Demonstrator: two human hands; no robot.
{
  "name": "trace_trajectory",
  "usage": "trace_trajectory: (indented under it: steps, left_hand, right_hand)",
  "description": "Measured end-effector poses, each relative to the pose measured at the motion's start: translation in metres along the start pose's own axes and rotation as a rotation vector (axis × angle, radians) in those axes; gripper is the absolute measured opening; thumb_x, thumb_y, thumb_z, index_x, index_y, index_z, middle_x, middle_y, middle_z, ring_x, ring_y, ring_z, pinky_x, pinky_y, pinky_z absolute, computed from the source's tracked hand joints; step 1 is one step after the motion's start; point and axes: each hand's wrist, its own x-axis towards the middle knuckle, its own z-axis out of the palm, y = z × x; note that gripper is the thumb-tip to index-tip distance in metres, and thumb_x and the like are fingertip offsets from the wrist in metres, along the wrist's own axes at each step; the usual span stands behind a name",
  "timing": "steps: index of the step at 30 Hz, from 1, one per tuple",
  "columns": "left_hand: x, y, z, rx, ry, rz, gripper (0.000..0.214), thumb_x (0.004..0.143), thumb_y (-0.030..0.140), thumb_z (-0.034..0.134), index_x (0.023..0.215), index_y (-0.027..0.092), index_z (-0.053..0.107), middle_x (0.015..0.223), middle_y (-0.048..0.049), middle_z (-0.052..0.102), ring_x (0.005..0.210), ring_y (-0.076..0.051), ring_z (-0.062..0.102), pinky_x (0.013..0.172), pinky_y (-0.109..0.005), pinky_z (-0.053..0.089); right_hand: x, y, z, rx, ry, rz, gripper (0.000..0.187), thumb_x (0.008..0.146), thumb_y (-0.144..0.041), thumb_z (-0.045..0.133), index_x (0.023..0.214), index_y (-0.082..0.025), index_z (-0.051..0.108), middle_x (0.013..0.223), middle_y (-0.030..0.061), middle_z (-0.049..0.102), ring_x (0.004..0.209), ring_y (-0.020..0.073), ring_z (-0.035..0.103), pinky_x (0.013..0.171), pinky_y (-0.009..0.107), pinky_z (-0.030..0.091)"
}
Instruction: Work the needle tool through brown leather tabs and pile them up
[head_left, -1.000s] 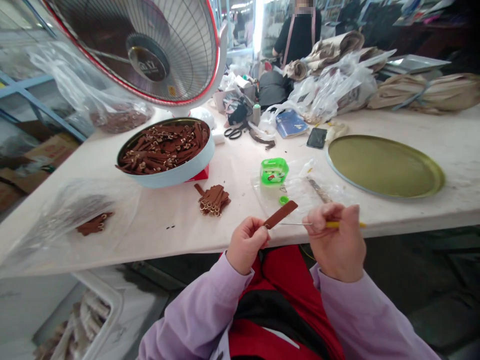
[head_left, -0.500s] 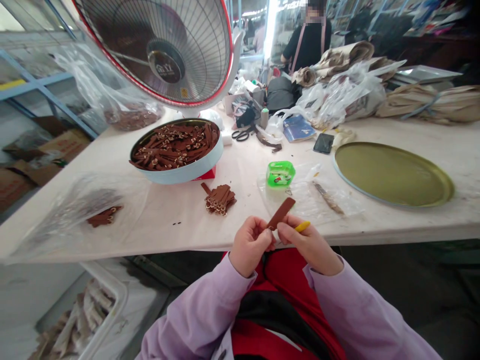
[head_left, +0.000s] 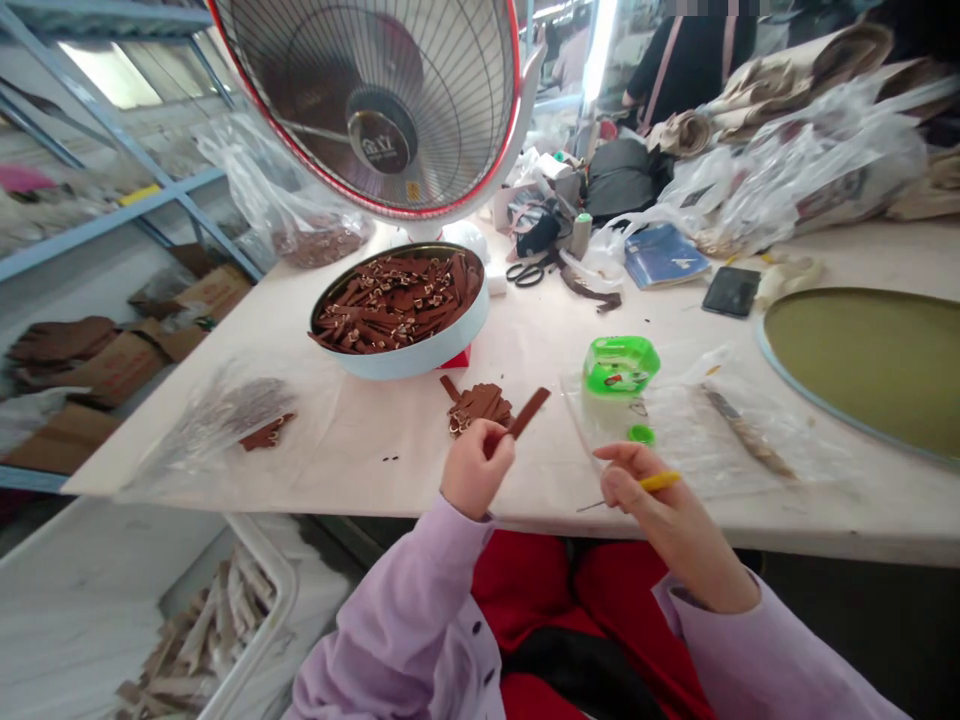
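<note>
My left hand is closed on one end of a brown leather strap, held up over the table's near edge beside a small pile of finished brown straps with metal rings. My right hand pinches a thin needle-like tool with a yellow handle, its metal tip pointing left toward my left hand, a little apart from the strap. A round tin full of brown straps sits further back on the table.
A big fan stands behind the tin. A green plastic box, a clear bag, a gold tin lid, scissors, a phone and bags lie around. Another person stands beyond the table.
My hands came together at the strap, then parted. My left hand carried the strap left toward the small pile; my right hand drew back with the tool. My view swung left.
</note>
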Motion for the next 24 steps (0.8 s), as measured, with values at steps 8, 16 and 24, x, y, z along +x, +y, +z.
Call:
trace_trajectory:
  steps: [8, 16, 24]
  left_hand:
    - [0.060, -0.052, -0.031, 0.465, 0.067, -0.121, 0.019, 0.075, 0.032, 0.049, 0.070, 0.016, 0.057, 0.067, -0.0042, 0.060, 0.063, -0.015, 0.055, 0.062, -0.028, 0.041]
    - [0.090, -0.052, -0.016, 0.807, -0.181, -0.062, 0.092, 0.053, 0.069, 0.057, 0.127, 0.020, 0.037, 0.126, -0.0148, 0.044, 0.111, -0.034, 0.045, 0.090, -0.040, 0.037]
    - [0.092, -0.044, -0.011, 0.849, -0.370, -0.102, 0.062, 0.056, 0.032, 0.070, 0.113, 0.018, 0.050, 0.115, -0.0158, 0.049, 0.100, -0.035, 0.053, 0.085, -0.047, 0.040]
  right_hand:
    - [0.012, 0.009, -0.003, -0.230, -0.056, 0.056, 0.023, 0.076, -0.043, 0.052, 0.078, -0.021, 0.059, 0.051, -0.0029, 0.051, 0.048, 0.0134, 0.050, 0.044, 0.023, 0.043]
    - [0.019, 0.014, -0.008, -0.252, -0.062, 0.056, 0.026, 0.077, -0.045, 0.049, 0.078, -0.021, 0.059, 0.051, -0.0019, 0.051, 0.050, 0.0142, 0.052, 0.046, 0.023, 0.045]
    - [-0.003, 0.020, -0.018, -0.233, -0.038, -0.012, 0.029, 0.074, -0.049, 0.053, 0.080, -0.021, 0.060, 0.053, -0.0017, 0.050, 0.048, 0.0135, 0.050, 0.043, 0.021, 0.045]
